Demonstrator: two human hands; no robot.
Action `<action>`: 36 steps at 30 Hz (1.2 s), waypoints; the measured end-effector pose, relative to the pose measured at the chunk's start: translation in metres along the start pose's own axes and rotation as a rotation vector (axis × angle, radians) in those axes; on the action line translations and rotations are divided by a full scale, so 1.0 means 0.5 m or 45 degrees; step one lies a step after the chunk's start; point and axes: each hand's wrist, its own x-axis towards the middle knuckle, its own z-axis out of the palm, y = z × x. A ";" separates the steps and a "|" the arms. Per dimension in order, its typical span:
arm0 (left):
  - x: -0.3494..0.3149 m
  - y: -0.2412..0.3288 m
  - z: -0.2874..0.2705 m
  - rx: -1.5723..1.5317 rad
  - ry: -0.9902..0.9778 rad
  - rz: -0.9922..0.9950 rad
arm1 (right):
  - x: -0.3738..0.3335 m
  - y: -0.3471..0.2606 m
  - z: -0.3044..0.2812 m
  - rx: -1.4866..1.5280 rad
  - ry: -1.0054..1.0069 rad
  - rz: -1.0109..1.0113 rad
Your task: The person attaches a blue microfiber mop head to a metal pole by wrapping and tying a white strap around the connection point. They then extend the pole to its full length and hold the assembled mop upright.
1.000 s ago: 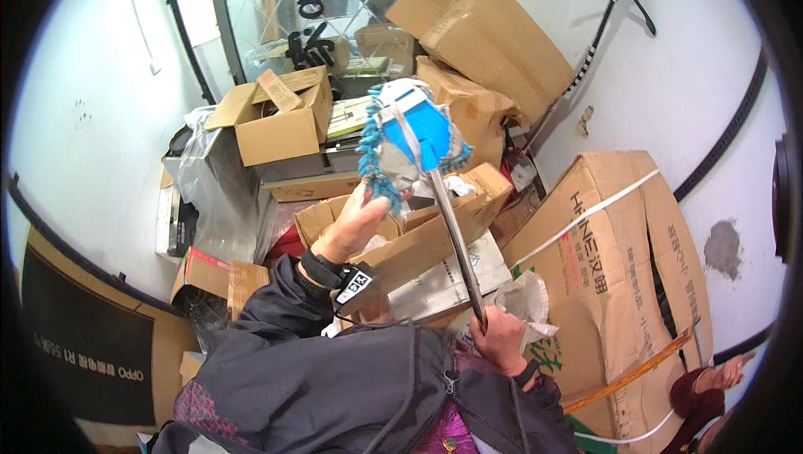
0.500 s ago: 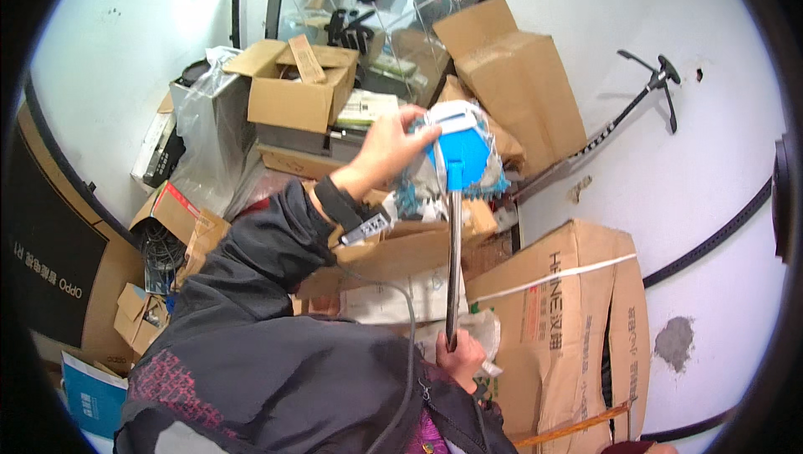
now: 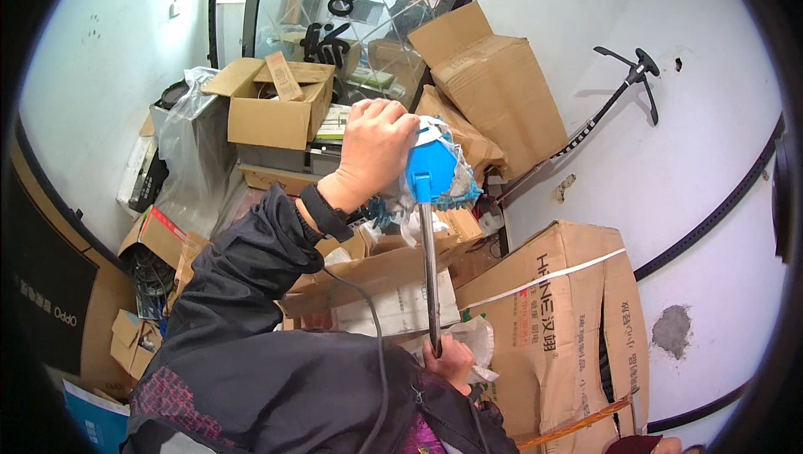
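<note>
A mop is raised in front of me, its blue plate (image 3: 432,168) facing up toward me and a dirty grey-and-blue fringed pad around the edge. Its metal pole (image 3: 430,274) runs down toward my body. My left hand (image 3: 378,140) is closed on the upper left edge of the mop head, back of the hand toward me; its fingertips are partly hidden. Lower down, my right hand (image 3: 452,362) wraps round the pole near my jacket. A grey cable hangs from near my left wrist.
Behind the mop stand an open cardboard box (image 3: 276,119) and a taller open carton (image 3: 502,94). A large strapped carton (image 3: 556,328) is at the right. A black stand (image 3: 615,98) leans against the white wall. Plastic sheeting (image 3: 196,153) drapes over goods at left.
My left hand has turned over, from pinching the head's edge to curling its fingers over it. The mop appears slightly lower and farther left as the view shifts.
</note>
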 end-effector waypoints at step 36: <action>-0.123 0.033 -0.010 -0.435 -0.011 -0.723 | 0.051 -0.011 -0.009 0.078 -0.017 0.000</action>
